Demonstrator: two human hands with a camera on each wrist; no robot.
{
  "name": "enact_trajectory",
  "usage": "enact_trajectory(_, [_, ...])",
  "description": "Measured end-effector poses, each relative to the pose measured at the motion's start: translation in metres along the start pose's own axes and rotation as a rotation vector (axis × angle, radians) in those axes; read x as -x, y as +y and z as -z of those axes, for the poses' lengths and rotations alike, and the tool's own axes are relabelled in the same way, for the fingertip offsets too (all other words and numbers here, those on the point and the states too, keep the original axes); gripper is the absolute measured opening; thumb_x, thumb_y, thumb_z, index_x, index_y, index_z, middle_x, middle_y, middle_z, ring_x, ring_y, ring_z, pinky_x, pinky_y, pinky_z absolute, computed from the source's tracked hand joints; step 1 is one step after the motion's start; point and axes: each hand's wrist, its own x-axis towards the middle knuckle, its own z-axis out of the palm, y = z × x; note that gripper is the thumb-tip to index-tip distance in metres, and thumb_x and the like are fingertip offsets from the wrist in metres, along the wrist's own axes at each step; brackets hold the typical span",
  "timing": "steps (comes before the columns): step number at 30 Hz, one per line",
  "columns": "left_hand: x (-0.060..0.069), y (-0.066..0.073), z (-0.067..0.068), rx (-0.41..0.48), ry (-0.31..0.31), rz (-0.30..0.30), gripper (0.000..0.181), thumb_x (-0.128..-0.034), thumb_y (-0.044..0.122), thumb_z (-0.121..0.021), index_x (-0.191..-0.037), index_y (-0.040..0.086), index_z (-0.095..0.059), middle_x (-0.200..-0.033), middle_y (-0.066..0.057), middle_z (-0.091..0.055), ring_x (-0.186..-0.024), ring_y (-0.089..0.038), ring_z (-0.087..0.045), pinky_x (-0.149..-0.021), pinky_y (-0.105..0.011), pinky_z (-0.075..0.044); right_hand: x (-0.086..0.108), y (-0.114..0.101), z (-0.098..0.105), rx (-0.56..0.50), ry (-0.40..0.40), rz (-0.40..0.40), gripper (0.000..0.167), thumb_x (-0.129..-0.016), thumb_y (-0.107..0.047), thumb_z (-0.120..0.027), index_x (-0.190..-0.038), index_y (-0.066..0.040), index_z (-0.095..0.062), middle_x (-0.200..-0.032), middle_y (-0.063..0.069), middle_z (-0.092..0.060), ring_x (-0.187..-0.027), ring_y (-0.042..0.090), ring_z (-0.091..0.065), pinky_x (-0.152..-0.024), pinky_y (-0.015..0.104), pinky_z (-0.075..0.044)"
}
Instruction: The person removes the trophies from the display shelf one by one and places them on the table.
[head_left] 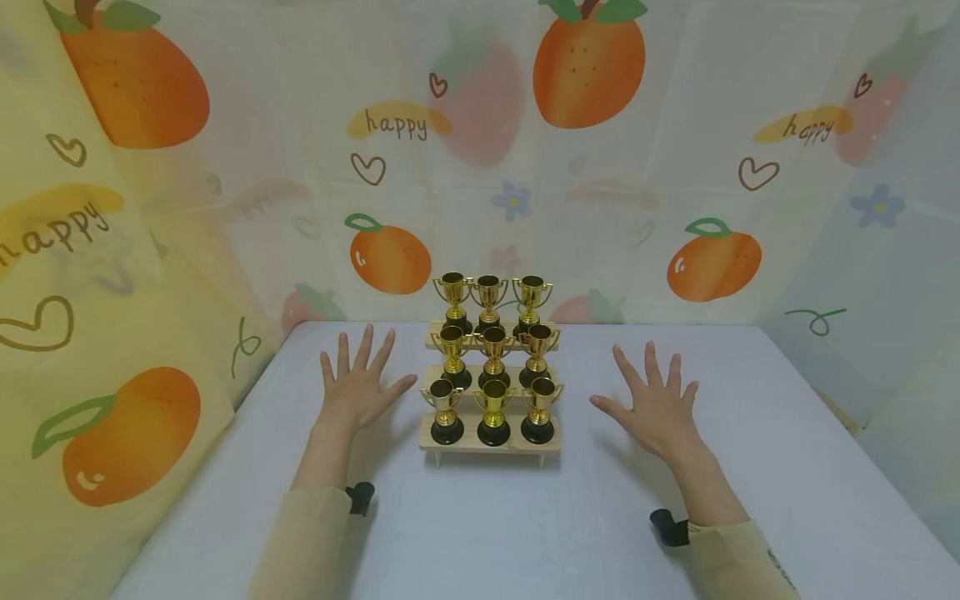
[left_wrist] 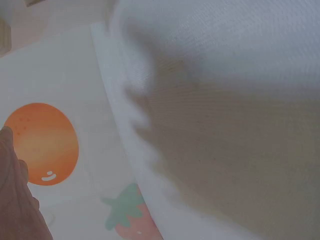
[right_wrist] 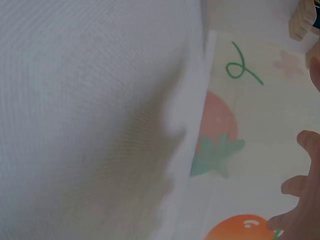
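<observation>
Small gold trophies [head_left: 493, 403] with black bases stand upright in three rows of three on a tiered wooden stand [head_left: 491, 447]. Left of the stand, my left hand [head_left: 357, 396] is spread, palm down and holding nothing, its thumb pointing toward the stand; part of this hand [left_wrist: 20, 190] shows at the left edge of the left wrist view. On the other side, my right hand [head_left: 660, 410] is spread the same way with nothing in it, and its fingers [right_wrist: 300, 187] show at the right edge of the right wrist view. Neither hand touches the stand.
A white cloth [head_left: 480, 533] covers the table. Behind it and along both sides hang pale curtains [head_left: 465, 192] printed with oranges, strawberries, hearts and the word "happy". A wooden piece of the stand [right_wrist: 301, 20] shows at the top right of the right wrist view.
</observation>
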Motion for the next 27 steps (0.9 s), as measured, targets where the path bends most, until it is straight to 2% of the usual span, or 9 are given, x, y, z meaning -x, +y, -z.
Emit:
enact_trajectory(10, [0.004, 0.0, 0.0, 0.014, 0.014, 0.003, 0.088, -0.0912, 0.075, -0.037, -0.16, 0.03, -0.005, -0.169, -0.01, 0.007, -0.152, -0.048, 0.013, -0.119, -0.074, 0.015, 0.0, 0.001, -0.006, -0.02, -0.006, 0.01, 0.091, -0.087, -0.076, -0.046, -0.159, -0.032, -0.012, -0.165, 0.027, 0.001, -0.146, 0.063, 0.006, -0.105, 0.091, -0.002])
enact_trajectory(16, [0.007, 0.0, 0.0, 0.104, 0.04, -0.004, 0.089, -0.0923, 0.073, -0.038, -0.16, 0.028, -0.003, -0.169, -0.012, 0.005, -0.153, -0.045, 0.011, -0.12, -0.073, 0.012, 0.001, 0.003, -0.005, -0.021, -0.004, 0.015, 0.09, -0.088, -0.076, -0.045, -0.159, -0.032, -0.012, -0.166, 0.026, 0.001, -0.146, 0.062, 0.004, -0.106, 0.09, -0.001])
enact_trajectory(20, [0.005, 0.004, 0.001, 0.253, 0.098, -0.054, 0.083, -0.097, 0.062, -0.042, -0.161, 0.022, -0.005, -0.169, -0.016, -0.001, -0.155, -0.043, 0.004, -0.124, -0.07, 0.004, 0.003, 0.003, -0.004, -0.027, 0.0, 0.019, 0.089, -0.088, -0.075, -0.045, -0.159, -0.031, -0.013, -0.166, 0.026, 0.0, -0.147, 0.061, 0.003, -0.106, 0.089, -0.001])
enact_trajectory(23, [0.004, 0.008, 0.003, 0.42, 0.143, -0.098, 0.076, -0.1002, 0.05, -0.046, -0.16, 0.018, -0.011, -0.168, -0.017, -0.01, -0.155, -0.041, -0.005, -0.127, -0.066, -0.005, 0.005, 0.003, -0.004, -0.028, 0.011, 0.027, 0.088, -0.089, -0.073, -0.046, -0.159, -0.03, -0.015, -0.165, 0.027, -0.002, -0.148, 0.06, 0.002, -0.108, 0.088, -0.003])
enact_trajectory(27, [0.004, 0.013, 0.007, 0.646, 0.193, -0.127, 0.064, -0.102, 0.034, -0.05, -0.157, 0.016, -0.025, -0.166, -0.012, -0.024, -0.153, -0.037, -0.02, -0.128, -0.059, -0.019, 0.008, 0.002, -0.005, -0.04, 0.033, 0.056, 0.084, -0.091, -0.069, -0.049, -0.159, -0.029, -0.019, -0.165, 0.028, -0.006, -0.147, 0.061, 0.0, -0.109, 0.087, -0.006])
